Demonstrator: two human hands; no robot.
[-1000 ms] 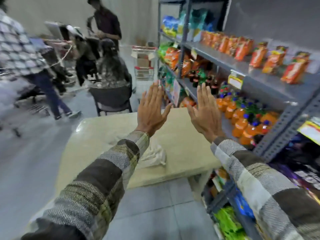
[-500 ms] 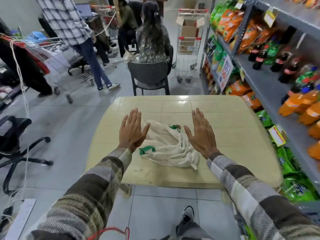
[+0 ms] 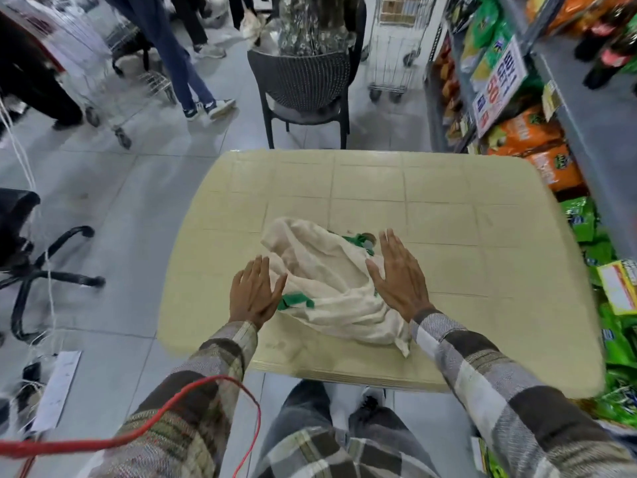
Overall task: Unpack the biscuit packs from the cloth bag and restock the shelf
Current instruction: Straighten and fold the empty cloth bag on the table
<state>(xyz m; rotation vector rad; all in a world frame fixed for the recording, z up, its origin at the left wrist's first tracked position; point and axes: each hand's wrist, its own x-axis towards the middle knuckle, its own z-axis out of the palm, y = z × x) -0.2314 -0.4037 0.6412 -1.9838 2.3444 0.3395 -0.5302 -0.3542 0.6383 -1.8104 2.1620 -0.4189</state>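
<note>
Over the cloth bag, left hand and right hand hover flat, fingers spread, gripping nothing.

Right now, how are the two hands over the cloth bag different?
The left hand sits nearer the person, at the near left edge of the cloth bag; the right hand reaches farther across it, toward the green trim at the far end. The left hand looks darker, in shade; the right hand looks lighter. Both are open, palms down, fingers spread, holding nothing.

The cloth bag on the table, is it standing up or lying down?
Lying down. The cloth bag is slumped and crumpled flat on the table, between the two open hands. What is inside cannot be seen.
</note>
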